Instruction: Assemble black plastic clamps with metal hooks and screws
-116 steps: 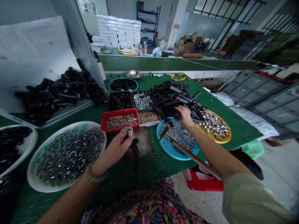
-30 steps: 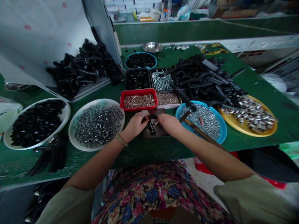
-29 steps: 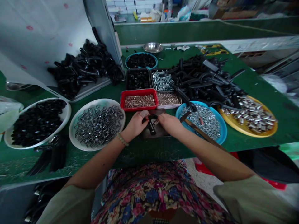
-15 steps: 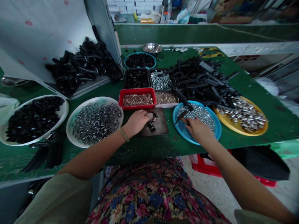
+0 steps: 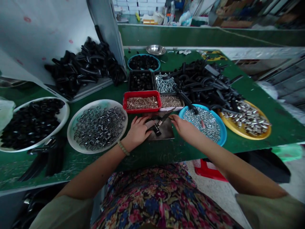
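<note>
On the metal plate sits the black part, the left hand pinching it from the plate's left, seemingly for steadiness; at the plate's right, the right hand's closed fingers apparently grip a hammer.

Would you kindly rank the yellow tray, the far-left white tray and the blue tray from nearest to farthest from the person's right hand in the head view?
From the right hand:
1. Blue tray, immediately to its right.
2. Yellow tray, farther right, beyond the blue one.
3. White tray, away at the far left.
</note>
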### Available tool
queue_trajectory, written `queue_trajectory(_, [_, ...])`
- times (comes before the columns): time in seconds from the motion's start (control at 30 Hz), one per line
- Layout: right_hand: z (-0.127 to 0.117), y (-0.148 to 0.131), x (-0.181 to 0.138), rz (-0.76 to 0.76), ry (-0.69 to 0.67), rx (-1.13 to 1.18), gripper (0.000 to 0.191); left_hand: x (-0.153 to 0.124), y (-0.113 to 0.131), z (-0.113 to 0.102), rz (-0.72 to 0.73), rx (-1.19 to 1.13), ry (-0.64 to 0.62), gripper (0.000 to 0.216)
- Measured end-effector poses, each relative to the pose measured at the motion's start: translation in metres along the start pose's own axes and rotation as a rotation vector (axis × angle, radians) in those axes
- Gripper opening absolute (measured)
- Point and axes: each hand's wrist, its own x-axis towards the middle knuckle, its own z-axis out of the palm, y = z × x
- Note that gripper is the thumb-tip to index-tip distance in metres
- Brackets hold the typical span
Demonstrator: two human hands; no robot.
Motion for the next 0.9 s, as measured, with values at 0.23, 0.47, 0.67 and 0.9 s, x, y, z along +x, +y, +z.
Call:
queue_trajectory(0.23, [0.007,-0.023,0.005,-0.118,-0.055,-0.005,0.036,0.005,-0.001,-0.001,-0.131,-0.175,0.058,0.069])
queue_trajectory(0.47, [0.025,0.050,-0.037,0.136,0.216,-0.342,0.041,-0.007,0.014,-0.003,0.055,0.024,-0.059,0.045])
queue_trajectory(0.67, [0.019,0.099,-0.045,0.137,0.310,-0.508,0.043,0.023,0.022,-0.019,0.023,-0.437,-0.109,0.032])
queue_trajectory(0.9, [-0.011,0.074,0.088,-0.053,0.098,-0.423,0.031,0.024,0.015,-0.005,-0.058,-0.102,-0.192,0.024])
